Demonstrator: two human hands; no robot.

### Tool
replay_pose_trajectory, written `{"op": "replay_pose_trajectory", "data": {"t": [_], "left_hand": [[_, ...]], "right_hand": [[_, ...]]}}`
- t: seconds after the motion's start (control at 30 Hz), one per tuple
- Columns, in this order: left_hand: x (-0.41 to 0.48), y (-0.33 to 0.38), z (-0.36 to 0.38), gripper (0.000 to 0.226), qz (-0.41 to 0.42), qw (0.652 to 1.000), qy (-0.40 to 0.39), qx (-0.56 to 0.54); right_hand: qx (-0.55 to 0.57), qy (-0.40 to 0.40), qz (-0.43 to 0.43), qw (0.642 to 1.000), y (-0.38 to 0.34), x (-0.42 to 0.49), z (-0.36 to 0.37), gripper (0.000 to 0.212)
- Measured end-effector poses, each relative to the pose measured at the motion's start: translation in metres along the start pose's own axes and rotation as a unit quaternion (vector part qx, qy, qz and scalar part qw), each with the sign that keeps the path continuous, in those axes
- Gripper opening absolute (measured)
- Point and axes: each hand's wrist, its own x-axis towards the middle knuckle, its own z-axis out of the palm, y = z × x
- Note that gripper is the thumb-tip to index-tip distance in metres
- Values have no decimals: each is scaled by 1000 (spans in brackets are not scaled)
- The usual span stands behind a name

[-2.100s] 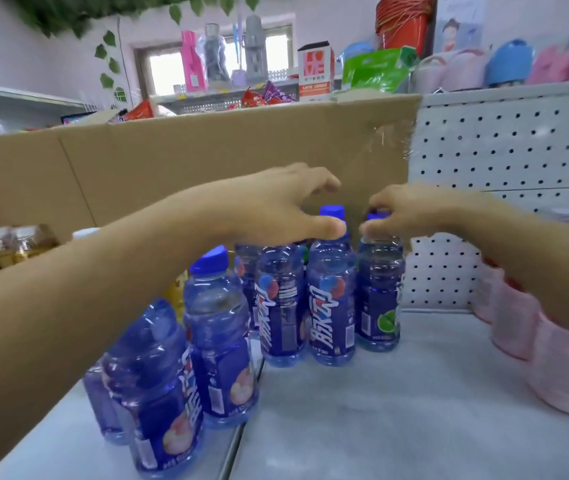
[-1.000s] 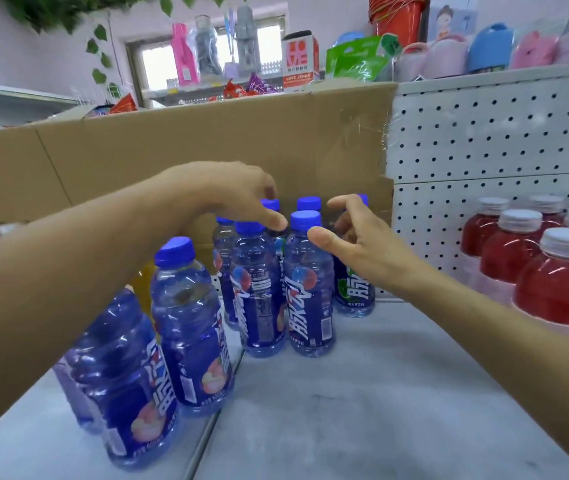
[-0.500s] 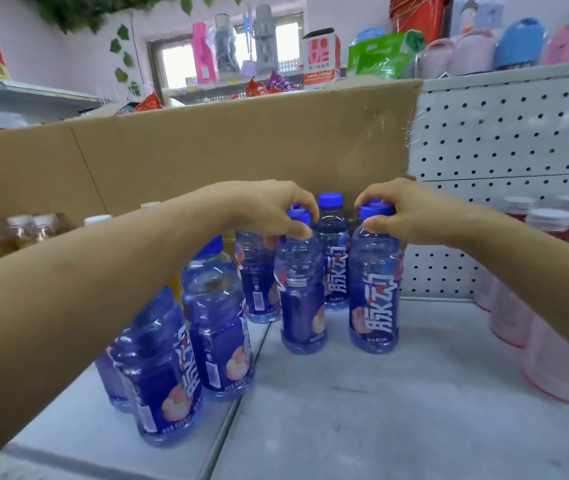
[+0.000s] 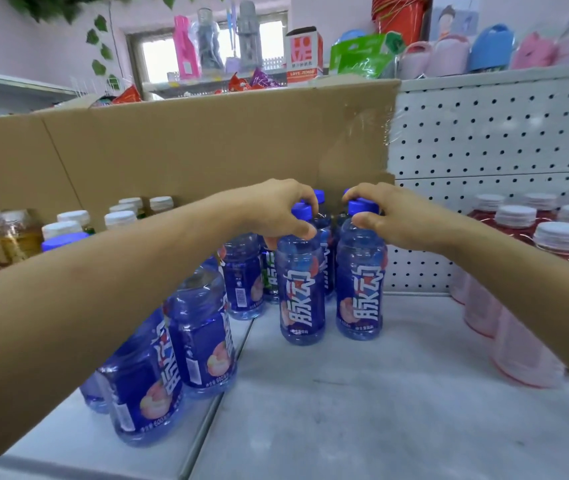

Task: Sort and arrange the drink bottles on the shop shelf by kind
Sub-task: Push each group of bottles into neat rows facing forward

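Both hands are on blue-capped drink bottles near the back of the shelf (image 4: 380, 420). The left hand (image 4: 276, 211) curls over the top of one blue bottle (image 4: 300, 292), with its fingers round the cap and its thumb pressed at the neck. The right hand (image 4: 392, 218) grips the cap of the neighbouring blue bottle (image 4: 359, 292) in the same way. These two bottles stand upright, side by side and just apart, on the grey shelf with their white-lettered blue labels facing the camera.

More blue bottles are close behind them, against a cardboard panel (image 4: 189, 147) that runs along the back. One of them, a bottle with green on its label (image 4: 268, 277), is partly hidden.

Under the left forearm a further row of the same drink comes towards the camera. It includes a peach-labelled bottle (image 4: 203, 344) and a nearer one (image 4: 141, 389), both upright.

At the far left are amber drinks with white caps (image 4: 2, 237). At the right, against the white pegboard (image 4: 501, 140), stands a block of red drinks with white caps (image 4: 561, 239), well apart from the blue group.
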Motion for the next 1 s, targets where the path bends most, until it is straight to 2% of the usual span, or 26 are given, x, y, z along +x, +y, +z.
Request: {"op": "replay_pose_trajectory", "data": {"t": [0.1,0.27,0.4,0.5,0.53,0.6,0.67,0.87,1.0], "left_hand": [[8,2,8,32,-20,999,36,-2],[11,0,9,41,-29,999,44,-4],[6,-13,-13,39,-16,996,57,-62],[4,-33,-39,42,-51,992,109,23],[3,-40,-42,45,-78,991,95,47],[4,-50,-39,53,-129,990,17,53],[6,-55,-30,57,-148,987,-49,49],[12,-61,-34,48,-136,979,-54,141],[10,-62,-37,30,-147,979,-64,129]], "right_hand": [[-5,6,5,1000,-1,0,1,33],[-2,9,10,1000,-6,2,7,33],[-6,7,20,1000,-6,4,10,33],[-4,3,22,1000,-4,5,10,34],[-7,3,22,1000,-3,5,11,35],[-17,8,19,1000,-1,6,13,35],[-17,15,12,1000,1,6,15,35],[-7,22,3,1000,8,10,18,35],[-10,26,-3,1000,9,11,19,35]]}}
